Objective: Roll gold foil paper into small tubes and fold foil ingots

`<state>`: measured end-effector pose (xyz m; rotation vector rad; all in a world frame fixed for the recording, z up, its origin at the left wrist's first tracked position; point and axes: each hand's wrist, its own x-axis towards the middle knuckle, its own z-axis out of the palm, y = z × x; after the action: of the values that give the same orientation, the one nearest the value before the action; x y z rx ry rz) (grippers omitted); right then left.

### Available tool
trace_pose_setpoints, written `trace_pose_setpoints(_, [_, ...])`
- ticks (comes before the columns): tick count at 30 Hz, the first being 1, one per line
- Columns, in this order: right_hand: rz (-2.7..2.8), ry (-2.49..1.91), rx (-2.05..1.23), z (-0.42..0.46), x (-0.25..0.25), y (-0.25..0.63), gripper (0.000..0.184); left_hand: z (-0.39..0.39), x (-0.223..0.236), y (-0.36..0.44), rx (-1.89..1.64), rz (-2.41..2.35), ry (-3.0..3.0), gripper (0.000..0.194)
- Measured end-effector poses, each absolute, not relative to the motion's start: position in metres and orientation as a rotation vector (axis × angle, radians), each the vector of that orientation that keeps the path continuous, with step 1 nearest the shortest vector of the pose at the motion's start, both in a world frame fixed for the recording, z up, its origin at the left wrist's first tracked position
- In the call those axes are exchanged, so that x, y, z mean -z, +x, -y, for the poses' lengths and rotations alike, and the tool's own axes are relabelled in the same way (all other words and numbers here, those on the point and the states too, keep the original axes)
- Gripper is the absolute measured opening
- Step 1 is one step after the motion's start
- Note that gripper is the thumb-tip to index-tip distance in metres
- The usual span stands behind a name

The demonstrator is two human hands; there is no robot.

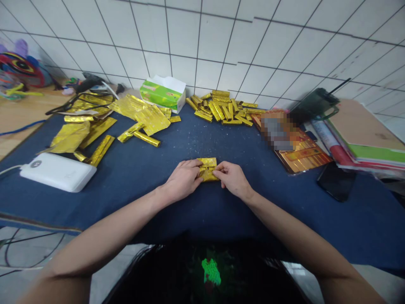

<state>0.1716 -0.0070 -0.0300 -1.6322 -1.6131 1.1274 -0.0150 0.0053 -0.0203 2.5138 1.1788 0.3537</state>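
Observation:
A small piece of gold foil paper (pixel 207 162), folded in part, lies on the dark blue cloth in front of me. My left hand (pixel 185 178) rests at its left edge, with the fingers bent over that side and the thumb at the lower edge. My right hand (pixel 232 176) pinches its right edge between thumb and forefinger, the other fingers curled in. A fold line runs across the paper between the two hands. Further back sits a heap of rolled gold paper pieces (pixel 221 107), and to the left lie loose gold foil sheets (pixel 152 118).
A white power bank (pixel 58 172) with a cable lies at the left. A green tissue pack (pixel 163 93) stands by the tiled wall. On the right are an orange-gold packet (pixel 303 156), a black phone (pixel 337 180), a stack of folders (pixel 363 126) and a dark cup (pixel 316 105).

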Motion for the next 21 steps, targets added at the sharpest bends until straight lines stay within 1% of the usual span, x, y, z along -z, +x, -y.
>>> trace_pose_setpoints(14, [1.636, -1.716, -1.081, 0.0037, 0.0249, 0.1689, 0.012, -0.0036, 0.0213, -0.0125, -0.329, -1.215, 2.561, 0.012])
trace_pose_setpoints(16, [1.638, -1.730, -1.068, 0.0038, 0.0246, 0.1685, 0.012, -0.0028, 0.0216, -0.0124, -0.356, -1.225, 2.549, 0.019])
trace_pose_setpoints(19, [1.648, -1.742, -1.056, 0.0043, 0.0236, 0.1674, 0.012, -0.0024, 0.0232, -0.0137, -0.370, -1.169, 2.604, 0.037])
trace_pose_setpoints(21, [1.662, -1.746, -1.026, 0.0050, 0.0231, 0.1663, 0.012, -0.0028, 0.0254, -0.0150, -0.339, -1.129, 2.681, 0.040])
